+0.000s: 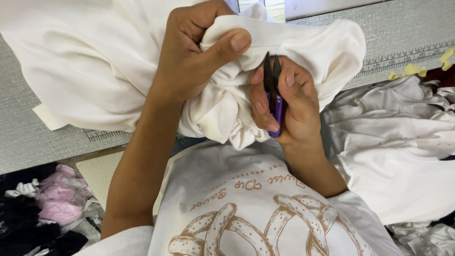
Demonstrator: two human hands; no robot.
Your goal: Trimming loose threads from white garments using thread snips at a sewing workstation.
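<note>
The bunched garment (303,42) is plain cream-white. The thread snips (275,95) have black blades and a purple handle. The table (28,137) is grey with a fine woven pattern and a black ruler scale along its near edge. At the right edge lie white cloths (398,137) and yellow scraps (412,71); at the left corner, pink fabric (59,196).

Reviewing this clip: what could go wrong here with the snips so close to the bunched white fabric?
The purple thread snips in the right hand have their blades right at the white garment, so they might nick the cloth. The left hand pinches the fabric close by; its thumb could get poked.
</note>
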